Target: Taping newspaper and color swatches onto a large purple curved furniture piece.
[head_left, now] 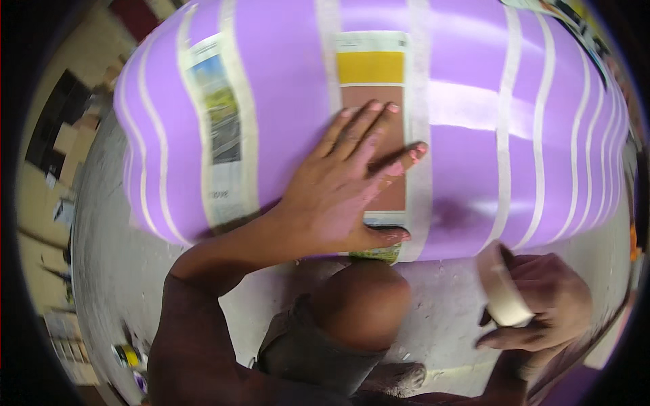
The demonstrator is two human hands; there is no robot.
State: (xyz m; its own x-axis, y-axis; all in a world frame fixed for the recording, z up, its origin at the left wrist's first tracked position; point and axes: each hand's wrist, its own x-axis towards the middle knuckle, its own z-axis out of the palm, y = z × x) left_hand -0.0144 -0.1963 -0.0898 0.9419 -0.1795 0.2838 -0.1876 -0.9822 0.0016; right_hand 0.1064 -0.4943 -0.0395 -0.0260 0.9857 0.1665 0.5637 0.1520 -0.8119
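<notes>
A large, glossy, rounded purple body (pixel 288 88) fills the upper view, with cream tape stripes (pixel 418 88) running down it. Between two stripes lies a strip of newspaper (pixel 370 68) with yellow and brown print. My left hand (pixel 338 183) rests flat on that strip, fingers spread, with pink smears on the fingers and thumb. Lower right, apart from the purple surface, my right hand (pixel 558 294) grips a roll of masking tape (pixel 504 291); both are blurred. Another newspaper strip (pixel 220 101) sits between stripes farther left.
My bent knee (pixel 365 298) and a foot (pixel 393 377) are just below the purple body. The floor (pixel 433 331) is grey with specks. A small yellow and black container (pixel 126 355) stands at lower left; cardboard boxes (pixel 71 145) are along the left side.
</notes>
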